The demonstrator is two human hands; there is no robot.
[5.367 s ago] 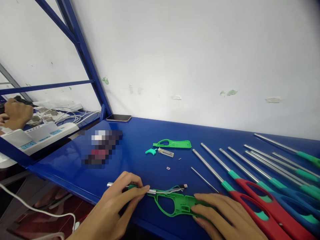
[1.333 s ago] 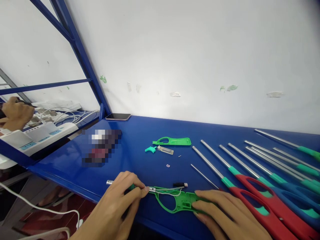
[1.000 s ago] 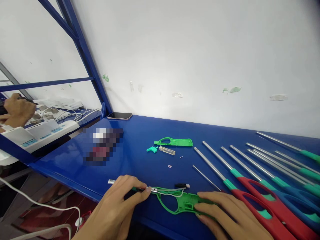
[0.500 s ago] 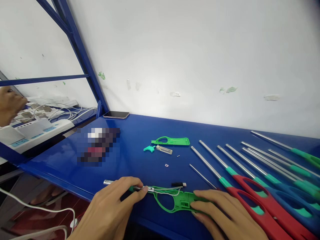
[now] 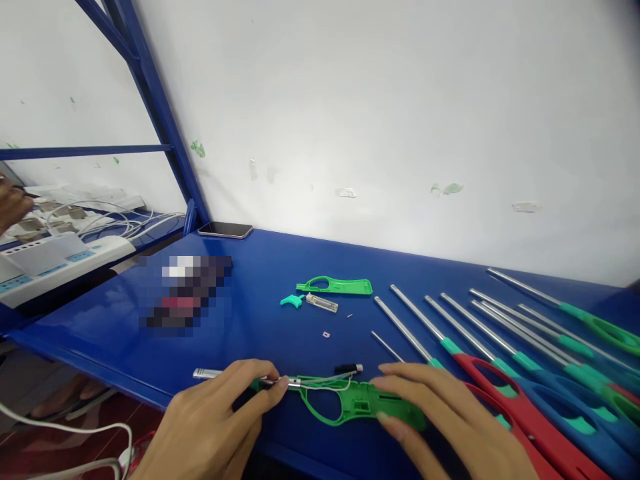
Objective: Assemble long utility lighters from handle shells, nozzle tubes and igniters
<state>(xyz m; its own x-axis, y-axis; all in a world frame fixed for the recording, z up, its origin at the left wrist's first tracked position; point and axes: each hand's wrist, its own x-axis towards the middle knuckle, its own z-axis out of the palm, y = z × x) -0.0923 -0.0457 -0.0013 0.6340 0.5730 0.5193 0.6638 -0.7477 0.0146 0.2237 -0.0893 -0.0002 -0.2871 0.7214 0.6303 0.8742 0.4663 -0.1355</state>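
Near the table's front edge, my left hand [image 5: 220, 413] pinches a metal tube [image 5: 207, 373] where it meets an open green handle half [image 5: 370, 402]. White wires run from the tube to a small black part [image 5: 347, 368] above the handle. My right hand [image 5: 440, 420] lies over the handle's right end, fingers spread, the fingertips at its edges. Farther back rest another green handle half [image 5: 345, 287], a turquoise trigger [image 5: 291, 301] and a clear tank [image 5: 323, 303]. A tiny pale piece [image 5: 326, 335] and a thin metal rod [image 5: 387, 346] are nearer.
Several long lighters with red [image 5: 537, 417], blue and green handles spread across the right of the blue table [image 5: 270, 267]. A phone [image 5: 225, 230] lies by the wall. At left are a blurred dark object [image 5: 193, 293], power strips [image 5: 70, 263] and another person's hand [image 5: 13, 203].
My right hand's fingers have lifted and spread slightly, exposing more of the handle's right end. The whole view has shifted a little; my left hand keeps its pinch on the tube.
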